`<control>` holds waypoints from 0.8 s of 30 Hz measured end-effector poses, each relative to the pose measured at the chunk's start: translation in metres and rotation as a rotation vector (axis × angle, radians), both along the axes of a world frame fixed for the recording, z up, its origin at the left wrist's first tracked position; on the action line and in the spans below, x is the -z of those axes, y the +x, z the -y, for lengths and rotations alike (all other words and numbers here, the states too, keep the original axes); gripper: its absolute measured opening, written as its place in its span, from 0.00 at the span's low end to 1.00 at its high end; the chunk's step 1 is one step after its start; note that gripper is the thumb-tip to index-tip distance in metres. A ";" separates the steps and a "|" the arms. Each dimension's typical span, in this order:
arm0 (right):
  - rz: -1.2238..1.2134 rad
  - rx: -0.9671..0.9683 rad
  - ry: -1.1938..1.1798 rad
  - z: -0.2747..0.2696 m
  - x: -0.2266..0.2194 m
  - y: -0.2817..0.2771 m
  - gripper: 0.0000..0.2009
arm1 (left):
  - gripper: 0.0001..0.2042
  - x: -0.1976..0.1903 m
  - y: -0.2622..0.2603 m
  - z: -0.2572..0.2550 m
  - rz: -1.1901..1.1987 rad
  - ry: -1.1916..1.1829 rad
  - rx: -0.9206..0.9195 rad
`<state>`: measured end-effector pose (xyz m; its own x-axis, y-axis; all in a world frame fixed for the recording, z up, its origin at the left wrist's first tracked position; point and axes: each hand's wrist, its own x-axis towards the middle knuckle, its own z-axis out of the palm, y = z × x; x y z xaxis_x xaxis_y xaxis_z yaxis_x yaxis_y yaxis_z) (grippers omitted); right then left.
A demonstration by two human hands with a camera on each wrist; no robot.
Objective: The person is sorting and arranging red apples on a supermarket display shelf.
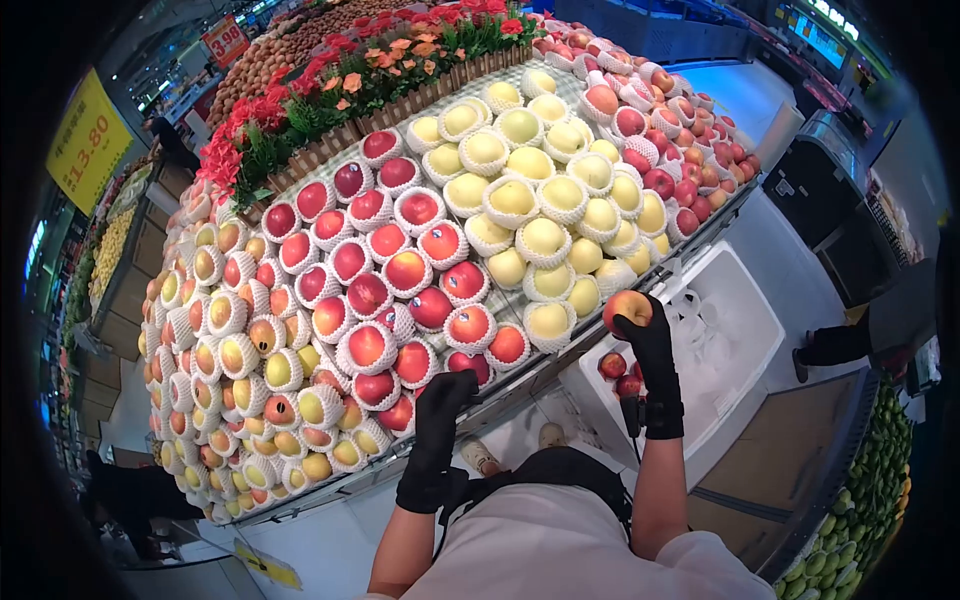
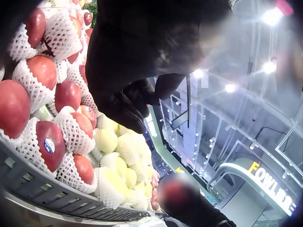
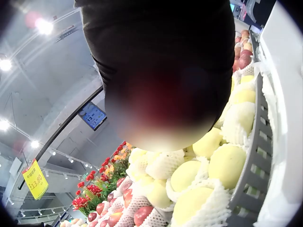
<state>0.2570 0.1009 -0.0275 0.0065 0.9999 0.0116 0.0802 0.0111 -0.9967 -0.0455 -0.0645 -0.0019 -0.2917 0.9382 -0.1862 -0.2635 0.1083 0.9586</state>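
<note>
My right hand (image 1: 655, 358), in a black glove, grips a red-and-yellow apple (image 1: 628, 312) without a foam net, above the display's front edge. In the right wrist view the dark, blurred hand (image 3: 165, 61) hides most of what it holds. My gloved left hand (image 1: 440, 412) hangs beside the front red apples (image 1: 373, 388), fingers loosely curled and holding nothing visible. The left wrist view has this hand (image 2: 142, 52) close up, in front of netted red fruit (image 2: 67, 96). Pale yellow fruit (image 1: 543, 237) in white nets lies left of the held apple.
A white bin (image 1: 745, 290) with clear plastic inside stands at the right, several red apples (image 1: 613, 366) at its near left corner. A grey rail (image 2: 61, 189) edges the display. Red flowers (image 1: 265, 110) line its back. Someone's dark-clad leg (image 1: 838, 345) shows far right.
</note>
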 end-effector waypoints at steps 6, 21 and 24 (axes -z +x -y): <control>0.047 -0.083 0.091 0.003 -0.016 -0.057 0.31 | 0.13 -0.006 -0.024 0.011 -0.034 0.026 -0.002; 0.135 -0.334 0.156 0.050 -0.077 -0.180 0.34 | 0.27 -0.009 -0.063 0.014 -0.039 0.136 0.109; 0.178 -0.401 0.159 0.062 -0.083 -0.200 0.35 | 0.36 -0.018 -0.061 0.011 -0.177 0.207 0.141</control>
